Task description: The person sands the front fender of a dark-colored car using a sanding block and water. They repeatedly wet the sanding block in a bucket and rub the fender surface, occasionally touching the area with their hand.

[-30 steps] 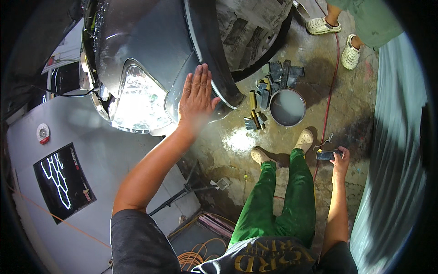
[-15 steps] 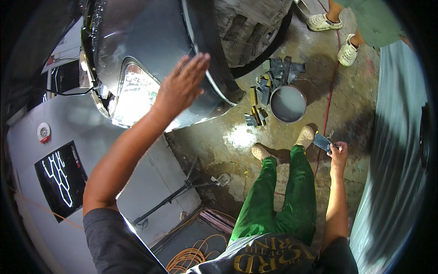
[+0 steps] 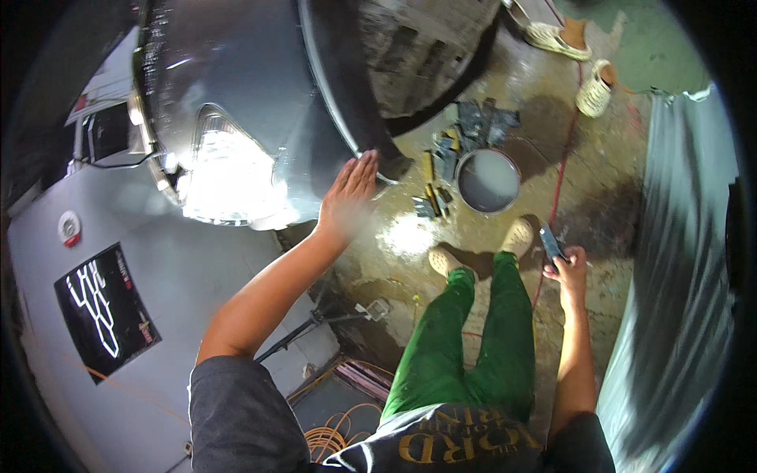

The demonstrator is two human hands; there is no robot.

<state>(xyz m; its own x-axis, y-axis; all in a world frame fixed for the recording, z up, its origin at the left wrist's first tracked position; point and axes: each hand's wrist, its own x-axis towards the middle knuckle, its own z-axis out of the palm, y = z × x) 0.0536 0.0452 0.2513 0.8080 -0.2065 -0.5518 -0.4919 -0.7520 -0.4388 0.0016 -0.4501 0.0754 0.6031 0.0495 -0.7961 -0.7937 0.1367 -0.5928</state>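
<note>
My left hand (image 3: 348, 195) lies flat with fingers stretched out against the lower front corner of a dark grey car body panel (image 3: 292, 87), beside the edge of the wheel arch. A brightly shining headlight (image 3: 229, 169) sits to the left of that hand. Down at my right side, my right hand (image 3: 569, 276) is closed around a dark block (image 3: 550, 241) that looks like a sanding block with sandpaper. Newspaper (image 3: 426, 55) covers the wheel area.
A bucket (image 3: 489, 211) of cloudy grey liquid stands before my feet, with several sanding blocks and dark sandpaper pieces (image 3: 473, 122) beside it. A red hose (image 3: 564, 169) crosses the wet floor. Another person's clog (image 3: 594, 99) is at far right, near a hanging sheet (image 3: 670, 236).
My left hand has slid down and to the right along the panel toward its lower corner. The block in my right hand has turned to show its narrow side.
</note>
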